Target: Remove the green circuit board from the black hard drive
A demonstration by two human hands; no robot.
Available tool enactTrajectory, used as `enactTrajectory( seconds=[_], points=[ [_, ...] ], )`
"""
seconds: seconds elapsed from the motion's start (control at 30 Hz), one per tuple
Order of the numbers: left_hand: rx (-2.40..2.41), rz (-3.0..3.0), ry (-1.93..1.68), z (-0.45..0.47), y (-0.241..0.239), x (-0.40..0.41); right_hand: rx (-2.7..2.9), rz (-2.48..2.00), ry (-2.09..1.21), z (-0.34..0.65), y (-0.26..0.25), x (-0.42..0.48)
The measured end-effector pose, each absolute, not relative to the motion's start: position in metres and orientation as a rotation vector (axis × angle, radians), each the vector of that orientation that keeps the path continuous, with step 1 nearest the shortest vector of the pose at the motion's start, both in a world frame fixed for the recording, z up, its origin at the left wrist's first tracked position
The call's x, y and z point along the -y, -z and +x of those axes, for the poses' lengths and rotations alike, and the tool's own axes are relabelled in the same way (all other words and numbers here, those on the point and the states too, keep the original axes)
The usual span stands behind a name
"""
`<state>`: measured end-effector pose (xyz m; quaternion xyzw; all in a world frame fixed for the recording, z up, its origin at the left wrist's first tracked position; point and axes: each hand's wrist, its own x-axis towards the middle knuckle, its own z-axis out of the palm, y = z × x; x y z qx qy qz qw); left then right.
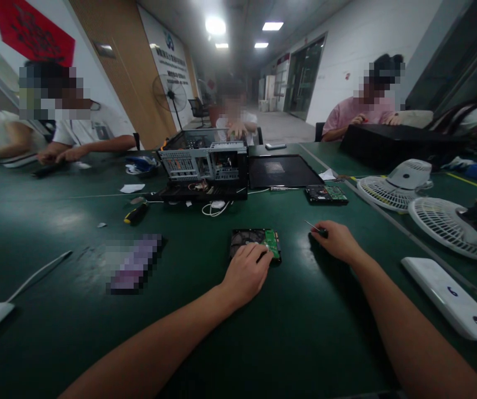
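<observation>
Resting the left hand (247, 271) over the near part of a hard drive (256, 236), with fingers curved across its top and reaching the green circuit board. Cannot tell whether pinching the drive or only lying on it; can see just the back of that hand. Gripping a small screwdriver (320, 231) in the right hand (338, 241), closed around the dark handle, with the thin shaft pointing leftward and a little away, apart from the drive. Has the drive flat on the dark green surface (297, 332), under the left hand and to the left of the right one.

Beyond the left hand, shows an opened computer case (203, 164) with a looped white cable (218, 205) just before it. Beyond the right hand, shows a second drive (325, 194) and, farther back, a flat black panel (284, 169). Left of the left hand, shows a purple thing (136, 263) too pixelated to name, and past it a yellow-and-black handle (136, 213). Right of the right hand, shows white fan parts (388, 191) and, nearer, a long white casing (450, 299).

Past both hands, shows a co-worker (238, 124) with a hand at the case; far to the right, a person in pink (338, 117) behind a big black box (388, 145).
</observation>
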<state>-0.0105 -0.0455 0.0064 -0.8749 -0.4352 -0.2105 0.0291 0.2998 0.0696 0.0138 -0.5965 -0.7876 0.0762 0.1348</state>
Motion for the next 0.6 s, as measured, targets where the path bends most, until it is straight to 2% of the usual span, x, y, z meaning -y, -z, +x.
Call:
enactTrajectory(
  seconds=[0.3, 0.6],
  points=[
    [1.546, -2.599, 0.774, -0.021, -0.008, 0.037, 2.302, -1.785, -0.172, 0.297, -0.012, -0.071],
    [1.991, -2.405, 0.785, -0.037, 0.006, 0.014, 2.285, -1.862, -0.134, 0.293, -0.013, -0.071]
  ],
)
